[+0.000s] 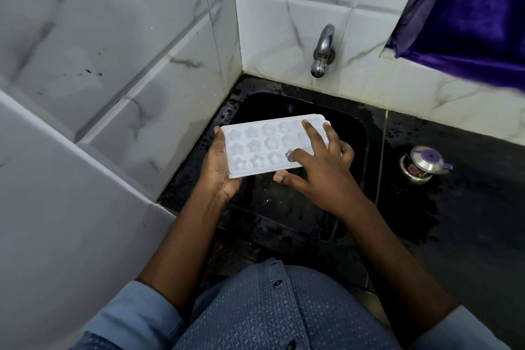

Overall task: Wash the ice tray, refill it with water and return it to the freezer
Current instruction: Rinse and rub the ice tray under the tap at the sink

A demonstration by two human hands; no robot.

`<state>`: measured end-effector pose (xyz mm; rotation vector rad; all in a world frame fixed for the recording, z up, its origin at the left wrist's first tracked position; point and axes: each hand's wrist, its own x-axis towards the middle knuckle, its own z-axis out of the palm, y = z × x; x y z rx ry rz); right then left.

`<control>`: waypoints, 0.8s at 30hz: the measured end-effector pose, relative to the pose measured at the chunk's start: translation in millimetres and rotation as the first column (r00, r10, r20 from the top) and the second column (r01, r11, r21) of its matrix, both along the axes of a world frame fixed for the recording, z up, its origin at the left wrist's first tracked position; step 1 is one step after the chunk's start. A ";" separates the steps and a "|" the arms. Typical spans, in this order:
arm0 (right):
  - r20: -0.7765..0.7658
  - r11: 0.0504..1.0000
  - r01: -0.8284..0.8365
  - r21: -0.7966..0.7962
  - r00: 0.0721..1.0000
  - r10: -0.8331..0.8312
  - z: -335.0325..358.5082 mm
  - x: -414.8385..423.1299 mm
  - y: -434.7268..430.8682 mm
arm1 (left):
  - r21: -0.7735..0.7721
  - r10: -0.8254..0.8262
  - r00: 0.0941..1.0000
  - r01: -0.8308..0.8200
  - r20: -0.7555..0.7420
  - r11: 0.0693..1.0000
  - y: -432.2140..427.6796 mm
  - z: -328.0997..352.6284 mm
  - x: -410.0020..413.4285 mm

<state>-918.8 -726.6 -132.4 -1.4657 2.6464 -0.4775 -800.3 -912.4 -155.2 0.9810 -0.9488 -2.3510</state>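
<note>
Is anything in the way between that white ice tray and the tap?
Nothing visible. The left hand holds the ice tray over the sink, the right hand rests on it, and only open space lies up to the tap.

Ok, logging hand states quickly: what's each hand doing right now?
Left hand: grips the ice tray by its end.
Right hand: open, spread fingers resting on the tray.

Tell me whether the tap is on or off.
Off, as far as shows: no stream falls from the tap onto the ice tray held over the sink.
</note>
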 end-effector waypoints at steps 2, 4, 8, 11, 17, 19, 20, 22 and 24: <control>-0.001 1.000 0.004 -0.006 1.000 -0.004 -0.7 -0.3 -0.7 | -0.001 -0.002 1.000 0.002 -0.008 1.000 -0.9 -1.7 1.0; -0.003 1.000 0.003 -0.002 1.000 -0.003 -1.1 -0.5 -1.0 | 0.008 0.002 1.000 -0.002 -0.016 1.000 -2.1 -3.4 1.0; -0.003 1.000 -0.001 -0.019 1.000 0.001 -2.0 -1.7 -1.8 | 0.004 0.007 1.000 -0.007 -0.020 1.000 -3.6 -5.3 0.5; -0.010 1.000 0.001 -0.012 1.000 -0.001 -2.3 -2.2 -2.8 | 0.010 0.020 1.000 -0.020 -0.014 1.000 -3.9 -4.7 0.0; -0.009 1.000 -0.006 0.020 1.000 0.007 -3.4 -2.0 -3.2 | -0.002 0.010 1.000 -0.010 0.002 1.000 -1.6 -2.7 -0.3; -0.009 1.000 -0.003 0.007 1.000 0.003 -4.2 -0.9 -3.7 | -0.003 0.005 1.000 -0.005 0.003 1.000 -0.4 -2.2 -0.8; -0.010 1.000 0.002 -0.013 1.000 -0.002 -4.3 0.1 -4.0 | -0.002 0.003 1.000 -0.003 0.005 1.000 0.4 -2.4 -1.1; -0.017 0.999 0.001 -0.055 1.000 -0.002 -4.7 2.4 -5.1 | 0.009 -0.001 1.000 0.001 0.004 1.000 1.3 -2.0 -1.5; -0.030 0.997 -0.027 -0.066 0.999 0.025 -4.8 4.8 -6.5 | 0.024 -0.011 1.000 0.011 -0.014 1.000 2.0 -0.2 -2.5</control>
